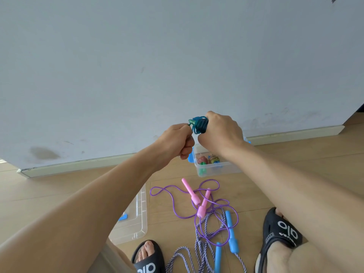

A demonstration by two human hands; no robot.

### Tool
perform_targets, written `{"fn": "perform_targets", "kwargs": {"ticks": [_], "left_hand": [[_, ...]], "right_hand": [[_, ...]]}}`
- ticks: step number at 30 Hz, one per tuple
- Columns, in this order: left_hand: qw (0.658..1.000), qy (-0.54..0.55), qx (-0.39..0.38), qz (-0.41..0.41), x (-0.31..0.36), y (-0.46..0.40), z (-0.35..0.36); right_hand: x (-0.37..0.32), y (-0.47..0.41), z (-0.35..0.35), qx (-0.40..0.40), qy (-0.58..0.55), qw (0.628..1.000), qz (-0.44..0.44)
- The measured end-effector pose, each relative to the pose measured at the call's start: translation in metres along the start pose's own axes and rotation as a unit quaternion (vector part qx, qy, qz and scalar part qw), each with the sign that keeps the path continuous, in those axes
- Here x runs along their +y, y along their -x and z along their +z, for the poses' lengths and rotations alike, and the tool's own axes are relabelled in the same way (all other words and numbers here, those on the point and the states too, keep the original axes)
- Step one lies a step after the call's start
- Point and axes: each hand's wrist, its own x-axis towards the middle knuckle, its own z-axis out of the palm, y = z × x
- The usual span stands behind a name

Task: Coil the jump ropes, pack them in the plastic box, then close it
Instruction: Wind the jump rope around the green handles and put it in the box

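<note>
In the head view, the right hand grips a coiled blue jump rope at centre, while the left hand pinches its loose end. At five o'clock sits the open plastic box holding two coiled ropes; the purple rope and striped rope sprawl at six, the clear lid at seven.
</note>
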Motion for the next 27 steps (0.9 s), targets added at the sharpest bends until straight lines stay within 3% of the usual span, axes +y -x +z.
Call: {"fn": "perform_targets", "kwargs": {"ticks": [4,7,10,16,24,27], "left_hand": [[0.999,-0.014,-0.021,0.032,-0.003,0.007,0.019],[0.998,-0.045,-0.025,0.034,-0.007,0.006,0.023],[0.993,-0.108,-0.027,0.029,-0.009,-0.003,0.015],[0.989,-0.145,0.004,0.001,-0.015,-0.024,0.007],[0.977,-0.203,-0.014,-0.068,-0.043,-0.056,-0.001],[0.969,-0.228,-0.034,-0.091,-0.051,-0.077,-0.001]], "right_hand": [[0.02,-0.014,-0.007,-0.009,-0.019,0.998,0.051],[0.026,-0.02,-0.009,-0.029,-0.008,0.999,0.036],[0.03,-0.021,-0.003,-0.054,-0.065,0.996,0.039],[0.033,-0.026,0.006,-0.174,-0.182,0.965,0.076],[0.056,-0.046,0.023,-0.243,-0.242,0.926,0.155],[0.074,-0.065,0.031,-0.235,-0.215,0.93,0.184]]}}
